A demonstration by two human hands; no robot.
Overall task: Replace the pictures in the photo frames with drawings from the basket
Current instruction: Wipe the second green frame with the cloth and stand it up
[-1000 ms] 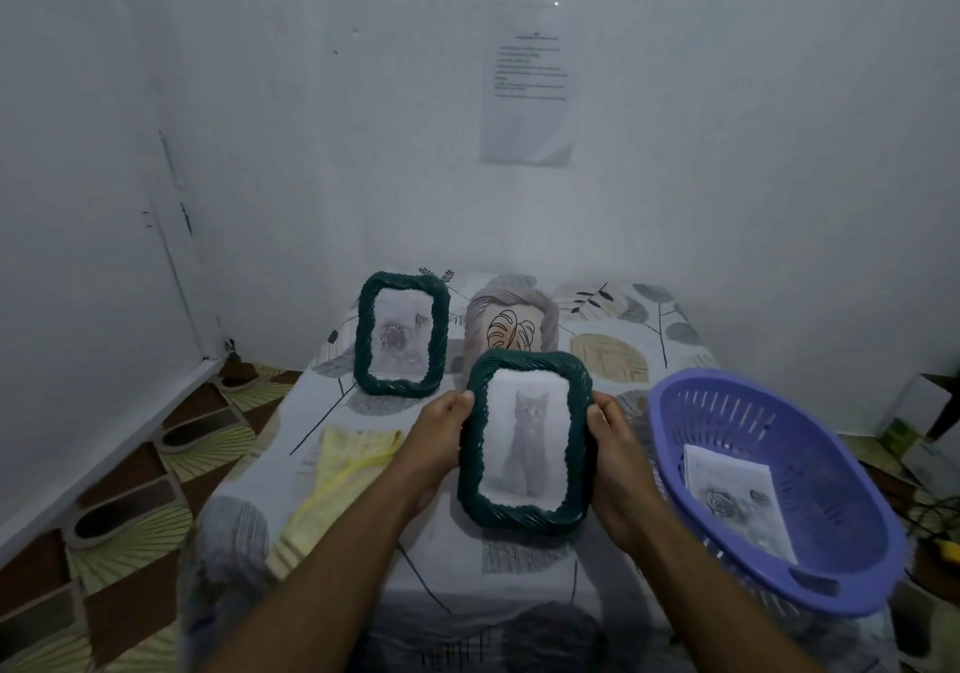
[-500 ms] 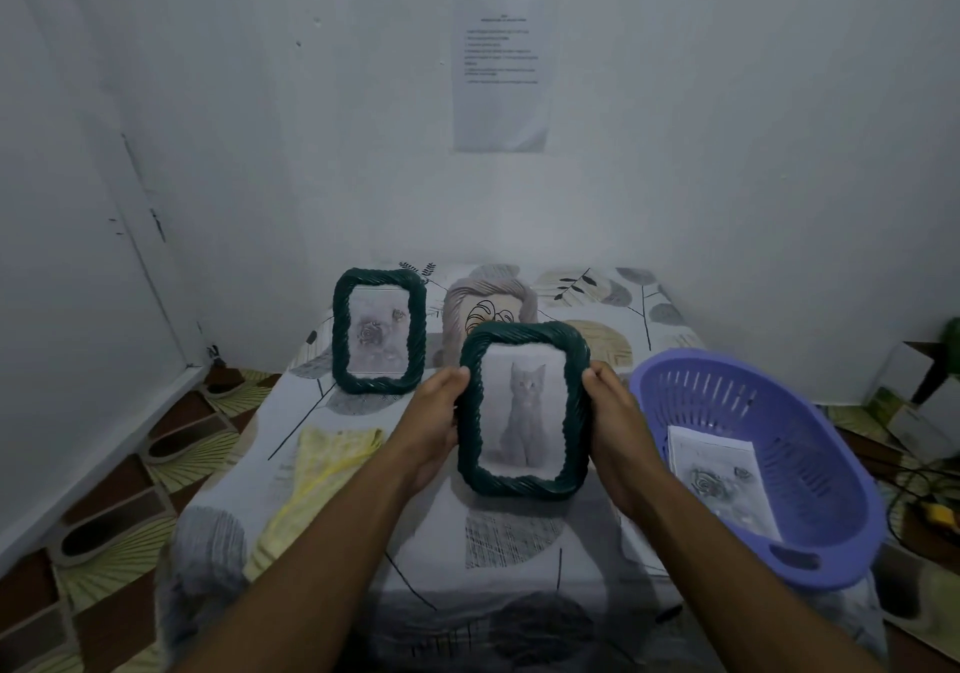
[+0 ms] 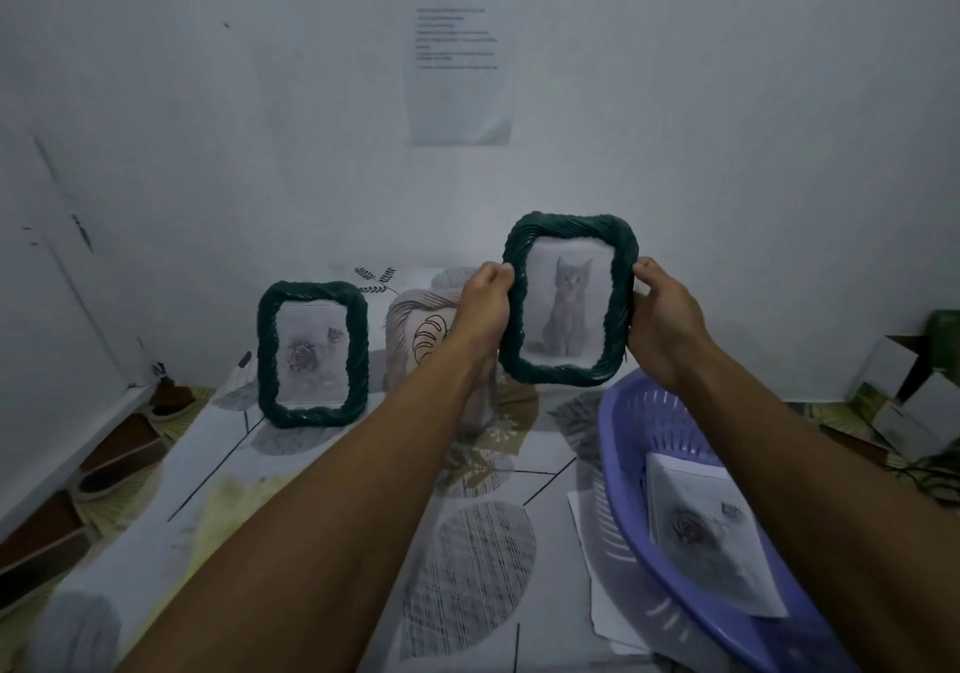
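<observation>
A dark green wicker photo frame with a grey cat picture [image 3: 567, 303] is held upright in the air above the table's far side. My left hand [image 3: 480, 306] grips its left edge and my right hand [image 3: 662, 319] grips its right edge. A second green frame [image 3: 313, 354] with a faint rose drawing stands on the table at the left. The purple basket [image 3: 631, 428] sits at the right with a sheet showing a rose drawing [image 3: 701, 521] inside it.
The table has a leaf-patterned cloth [image 3: 467, 542]. A yellow cloth [image 3: 228, 506] lies at the left. Under the basket's edge lies a white paper [image 3: 592, 563]. White walls close in behind; a printed sheet [image 3: 460, 48] hangs there. Boxes [image 3: 914, 391] stand at the right.
Both hands have lifted the cat frame up off the table and moved it farther away and to the right. The head view has shifted closer to the table.
</observation>
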